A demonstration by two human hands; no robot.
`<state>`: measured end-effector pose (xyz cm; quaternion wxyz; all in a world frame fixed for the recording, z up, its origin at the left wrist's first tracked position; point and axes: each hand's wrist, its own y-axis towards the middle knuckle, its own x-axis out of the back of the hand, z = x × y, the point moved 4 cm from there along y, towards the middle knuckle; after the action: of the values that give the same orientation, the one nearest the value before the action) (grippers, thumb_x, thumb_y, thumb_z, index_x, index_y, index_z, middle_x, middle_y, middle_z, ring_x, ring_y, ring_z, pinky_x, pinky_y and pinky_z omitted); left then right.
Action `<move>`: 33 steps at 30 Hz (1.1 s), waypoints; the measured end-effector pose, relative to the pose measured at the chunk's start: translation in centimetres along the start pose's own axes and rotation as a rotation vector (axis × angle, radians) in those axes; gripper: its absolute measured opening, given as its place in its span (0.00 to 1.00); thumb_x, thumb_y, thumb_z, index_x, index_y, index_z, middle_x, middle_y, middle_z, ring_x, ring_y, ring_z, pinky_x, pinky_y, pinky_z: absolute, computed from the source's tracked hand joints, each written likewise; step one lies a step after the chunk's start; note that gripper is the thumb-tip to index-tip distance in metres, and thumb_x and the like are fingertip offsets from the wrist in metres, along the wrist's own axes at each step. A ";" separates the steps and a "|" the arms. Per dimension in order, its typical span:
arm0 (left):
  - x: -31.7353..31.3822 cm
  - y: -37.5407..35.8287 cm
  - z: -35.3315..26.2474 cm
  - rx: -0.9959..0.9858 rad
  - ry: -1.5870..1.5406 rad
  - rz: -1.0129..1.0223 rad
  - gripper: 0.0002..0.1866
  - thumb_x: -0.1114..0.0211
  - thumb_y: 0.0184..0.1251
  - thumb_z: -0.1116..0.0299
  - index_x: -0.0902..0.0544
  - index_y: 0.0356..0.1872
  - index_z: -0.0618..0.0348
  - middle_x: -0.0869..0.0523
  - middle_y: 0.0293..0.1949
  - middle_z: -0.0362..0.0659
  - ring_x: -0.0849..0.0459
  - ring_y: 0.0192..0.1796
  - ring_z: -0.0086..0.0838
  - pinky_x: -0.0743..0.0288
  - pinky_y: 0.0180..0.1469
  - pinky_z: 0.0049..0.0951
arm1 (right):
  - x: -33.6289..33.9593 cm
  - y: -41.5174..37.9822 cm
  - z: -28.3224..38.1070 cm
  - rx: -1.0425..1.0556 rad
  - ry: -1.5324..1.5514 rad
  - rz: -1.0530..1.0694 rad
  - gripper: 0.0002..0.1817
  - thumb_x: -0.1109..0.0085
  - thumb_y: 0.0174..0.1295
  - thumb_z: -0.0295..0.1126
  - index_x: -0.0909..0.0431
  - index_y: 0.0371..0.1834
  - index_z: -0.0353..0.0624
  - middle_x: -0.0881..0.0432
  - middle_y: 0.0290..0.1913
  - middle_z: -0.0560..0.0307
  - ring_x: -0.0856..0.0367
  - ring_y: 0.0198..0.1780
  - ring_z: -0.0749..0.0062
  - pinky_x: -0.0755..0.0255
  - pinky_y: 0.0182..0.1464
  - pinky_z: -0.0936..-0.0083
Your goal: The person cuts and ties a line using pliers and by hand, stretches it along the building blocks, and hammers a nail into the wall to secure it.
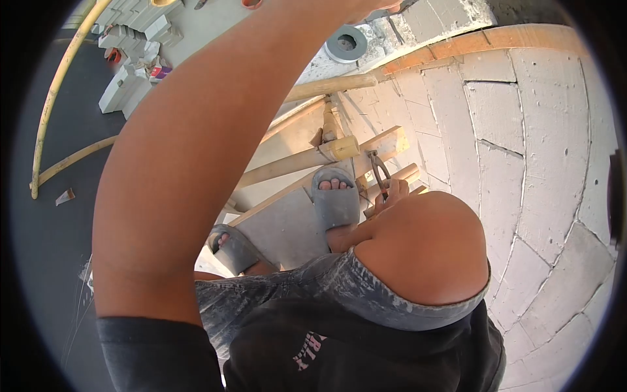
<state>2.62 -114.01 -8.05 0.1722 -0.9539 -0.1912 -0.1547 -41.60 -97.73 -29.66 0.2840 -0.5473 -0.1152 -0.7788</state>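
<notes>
My left arm reaches up across the view, and my left hand (pixel 375 6) is mostly cut off at the top edge. A small grey piece shows beside its fingers; its grip is hidden. Beyond my bent knee, my right hand (pixel 394 193) is closed on a pair of pincers (pixel 378 168). The pincers' jaws point up, against a wooden beam (pixel 385 145). A round bamboo pole (pixel 294 161) runs next to it, tied to an upright. My feet, in grey slides (pixel 336 208), stand on a board (pixel 287 225).
A block wall (pixel 493 111) curves along the right, topped by an orange strip (pixel 450 51). A grey ring-shaped object (pixel 346 44) lies on the ledge. Stacked white blocks (pixel 124 85) sit far below on the left. A thin bent pole (pixel 55 104) stands at the left edge.
</notes>
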 end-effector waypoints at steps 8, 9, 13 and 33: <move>-3.1 1.2 -6.0 -0.031 -0.242 0.161 0.15 0.27 0.74 0.64 0.14 0.50 0.68 0.26 0.24 0.31 0.36 0.24 0.16 0.41 0.31 0.21 | -1.0 1.2 -0.1 -0.032 0.105 -0.153 0.10 0.35 0.58 0.24 0.25 0.41 0.43 0.25 0.46 0.45 0.21 0.49 0.46 0.25 0.51 0.51; -3.6 1.3 -6.8 -0.053 -0.227 0.174 0.15 0.27 0.74 0.64 0.14 0.50 0.68 0.26 0.24 0.31 0.36 0.24 0.16 0.41 0.31 0.21 | -1.1 1.3 -0.3 -0.033 0.116 -0.161 0.10 0.35 0.58 0.25 0.25 0.40 0.44 0.25 0.46 0.45 0.22 0.50 0.45 0.25 0.51 0.50; -5.2 3.0 -6.1 -0.008 -0.300 0.116 0.13 0.26 0.72 0.65 0.12 0.46 0.67 0.23 0.25 0.34 0.32 0.26 0.19 0.37 0.30 0.26 | 0.2 1.7 0.4 -0.020 0.134 -0.136 0.12 0.31 0.56 0.27 0.27 0.37 0.46 0.26 0.45 0.47 0.23 0.49 0.45 0.27 0.51 0.49; -11.4 -2.2 0.9 -0.017 -1.061 -0.140 0.09 0.27 0.67 0.69 0.14 0.34 0.66 0.18 0.28 0.40 0.23 0.27 0.23 0.30 0.27 0.33 | 0.0 2.7 -0.5 0.128 -0.001 -0.034 0.09 0.31 0.61 0.27 0.21 0.41 0.43 0.22 0.43 0.50 0.21 0.47 0.52 0.25 0.50 0.56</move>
<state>-8.11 -115.33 -12.41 0.0332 -0.8874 -0.3141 0.3360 -40.45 -100.19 -30.24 0.3051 -0.5264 -0.1743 -0.7742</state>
